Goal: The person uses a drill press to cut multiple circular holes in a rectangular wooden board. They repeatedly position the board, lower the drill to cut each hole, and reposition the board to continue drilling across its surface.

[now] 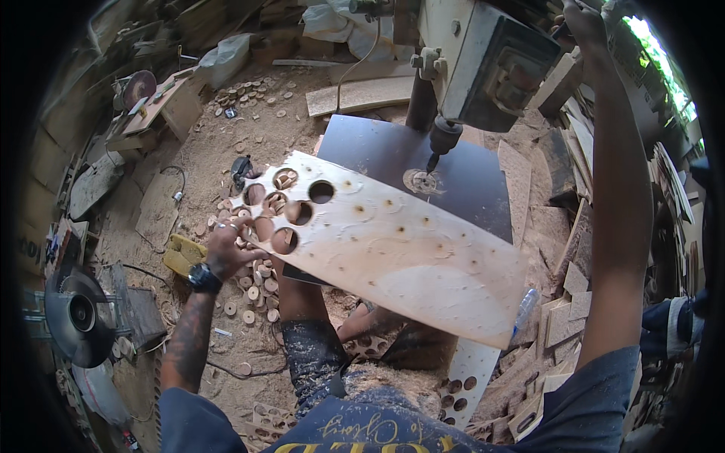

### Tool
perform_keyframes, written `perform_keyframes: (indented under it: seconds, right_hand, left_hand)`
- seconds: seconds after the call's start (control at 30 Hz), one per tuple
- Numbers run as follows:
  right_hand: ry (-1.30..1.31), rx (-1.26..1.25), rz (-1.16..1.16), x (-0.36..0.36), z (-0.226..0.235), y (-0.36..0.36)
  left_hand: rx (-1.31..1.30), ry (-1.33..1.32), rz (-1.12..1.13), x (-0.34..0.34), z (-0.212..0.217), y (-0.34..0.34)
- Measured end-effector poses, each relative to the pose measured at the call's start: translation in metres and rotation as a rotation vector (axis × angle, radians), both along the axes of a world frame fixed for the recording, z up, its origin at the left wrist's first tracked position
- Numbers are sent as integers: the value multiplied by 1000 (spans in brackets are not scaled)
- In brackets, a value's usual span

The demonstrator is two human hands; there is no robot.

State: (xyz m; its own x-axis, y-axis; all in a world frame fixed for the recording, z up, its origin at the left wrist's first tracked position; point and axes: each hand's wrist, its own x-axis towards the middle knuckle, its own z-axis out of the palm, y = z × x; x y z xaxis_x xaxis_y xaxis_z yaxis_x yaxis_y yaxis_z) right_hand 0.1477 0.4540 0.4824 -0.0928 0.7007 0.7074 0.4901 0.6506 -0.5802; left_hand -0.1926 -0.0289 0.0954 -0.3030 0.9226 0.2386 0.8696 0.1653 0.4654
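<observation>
Several round holes are already cut through the near-left end of the long pale plywood board (pixel 393 245) that I am working on, and a scatter of small dark pilot marks runs along the rest of its face. My left hand (pixel 226 249) is closed on the board's left edge just beside those holes, fingers curled over the wood, a ring on one finger and a black wristwatch (pixel 202 278) below it. The board lies tilted across the dark flat desk (pixel 468 189) of the drill press, its far edge resting on that plate and its near-right corner hanging out over my lap. Above the plate hangs the grey drill press head (pixel 491 64) with its black chuck and cutter bit (pixel 440 143), the tip standing just clear of the board's far edge and near a round scar in the plate. My right arm reaches up past the machine, and my right hand (pixel 585 23) sits at the top rim of the view by the machine's upper side; I cannot tell whether it is gripping anything. Small round wooden discs (pixel 253 291) lie heaped on the sawdust floor beneath my left hand, and a circular saw blade (pixel 75 317) sits at the far left.
</observation>
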Motion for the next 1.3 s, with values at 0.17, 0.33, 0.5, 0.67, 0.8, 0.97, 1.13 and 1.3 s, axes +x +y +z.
perform_keyframes:
  seconds: [0.17,0.33,0.5,0.67,0.8,0.97,1.13,1.3]
  right_hand:
    - [1,-5,-5,-1,3,1]
    - [-3,77,9,2,-1,3]
    - [79,15,51,5,-5,-2]
    - [114,30,130,7,-7,-14]
    - [141,80,129,12,-11,-23]
    - [183,77,87,11,-14,-32]
    - [120,169,82,18,-14,-33]
    - [242,136,151,22,-22,-36]
  left_hand:
    - [142,-87,-148,74,-3,17]
    - [226,-176,-89,159,-8,38]
    - [290,-228,-81,222,-12,81]
    - [321,-215,-111,244,-9,99]
    - [281,-222,-112,244,-5,100]
    - [222,-218,-108,238,-2,102]
    - [172,-225,-73,236,-1,101]
    - [232,-218,-94,229,-5,100]
